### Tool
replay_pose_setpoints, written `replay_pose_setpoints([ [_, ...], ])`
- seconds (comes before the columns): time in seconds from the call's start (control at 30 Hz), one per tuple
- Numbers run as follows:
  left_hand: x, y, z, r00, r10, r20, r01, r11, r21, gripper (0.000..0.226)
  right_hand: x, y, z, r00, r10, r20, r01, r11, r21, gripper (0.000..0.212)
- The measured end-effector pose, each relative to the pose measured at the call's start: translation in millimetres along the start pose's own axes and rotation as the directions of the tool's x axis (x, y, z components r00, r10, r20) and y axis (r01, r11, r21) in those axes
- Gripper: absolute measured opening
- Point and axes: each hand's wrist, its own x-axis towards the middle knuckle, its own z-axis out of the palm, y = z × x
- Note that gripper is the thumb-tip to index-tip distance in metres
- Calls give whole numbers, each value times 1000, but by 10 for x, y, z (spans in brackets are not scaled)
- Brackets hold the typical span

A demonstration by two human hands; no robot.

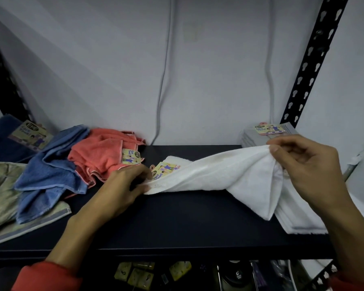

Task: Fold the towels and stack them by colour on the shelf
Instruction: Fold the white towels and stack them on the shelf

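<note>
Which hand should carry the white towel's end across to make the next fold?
Probably the right hand: it pinches the lifted end of the white towel, free to swing over. The left hand pins the other end on the shelf.

White towel (219, 173) stretched, twisted above shelf (177, 223); coral, blue towels crumpled left, perhaps unfolded.

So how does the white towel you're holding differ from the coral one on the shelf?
The white towel is stretched out between the left hand and right hand; the coral towel lies crumpled and untouched. White sits mid-shelf, reaching over a white stack at the right; coral sits left, against the blue towel. Both carry a printed tag.
</note>
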Motion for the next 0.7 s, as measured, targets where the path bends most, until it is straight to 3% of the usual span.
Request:
replay_pose_setpoints([
  [0.07,-32,86,53,998,62,10,-62,998,-8,23,9,23,-18,1000,19,-23,-19,1000,-8,18],
  [0.2,-58,112,219,994,64,93,-71,994,80,51,-1,42,1,999,45,-27,-45,999,-8,17],
  [0.4,-41,71,252,991,129,17,-130,974,185,46,11,73,-29,998,34,-51,-37,997,-64,23],
  [0.53,-41,136,71,987,92,-131,-88,996,31,31,23,79,-60,997,38,-71,-46,993,-105,25],
  [0.7,-97,289,-488,935,82,-344,-80,997,20,23,24,69,-33,995,79,-60,-82,995,-49,21],
])
